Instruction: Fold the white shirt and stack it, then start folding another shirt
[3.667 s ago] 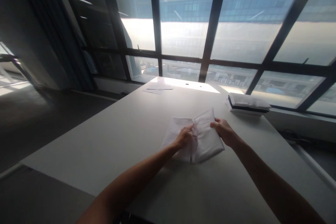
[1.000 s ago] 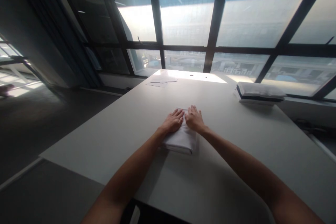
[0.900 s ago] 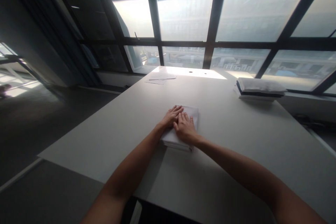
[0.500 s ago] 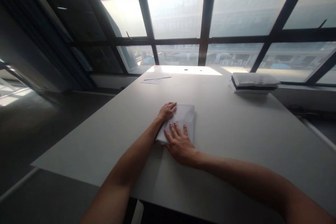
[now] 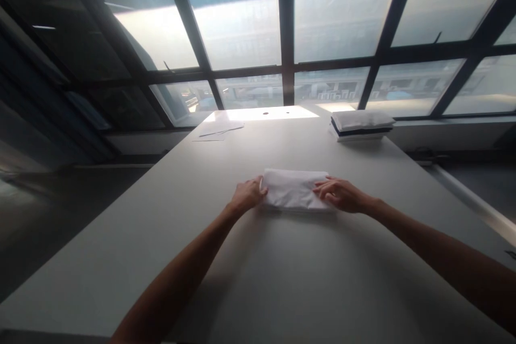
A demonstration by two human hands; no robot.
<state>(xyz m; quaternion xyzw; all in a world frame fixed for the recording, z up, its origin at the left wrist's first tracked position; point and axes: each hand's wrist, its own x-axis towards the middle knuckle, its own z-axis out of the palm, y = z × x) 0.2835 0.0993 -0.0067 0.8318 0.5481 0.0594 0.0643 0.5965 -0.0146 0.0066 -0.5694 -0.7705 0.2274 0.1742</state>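
A folded white cloth (image 5: pixel 291 187) lies on the white table in front of me, its long side running left to right and its top slightly wrinkled. At its left end my left hand (image 5: pixel 248 194) is closed, thumb over the near part of the edge. My right hand (image 5: pixel 342 194) grips the opposite end with bent fingers resting on the cloth's top. The parts of the fingers under or behind the edges are hidden.
A stack of folded white and dark cloths (image 5: pixel 362 124) sits at the table's far right. Thin papers (image 5: pixel 217 130) lie far left. Beyond the white table (image 5: pixel 258 269) stand large dark-framed windows (image 5: pixel 286 27). The floor (image 5: pixel 60 215) shows on the left.
The cloth has turned from lengthwise to crosswise and shifted right. My hands have gone from lying flat on it to holding its two ends. The camera view has swung to the right.
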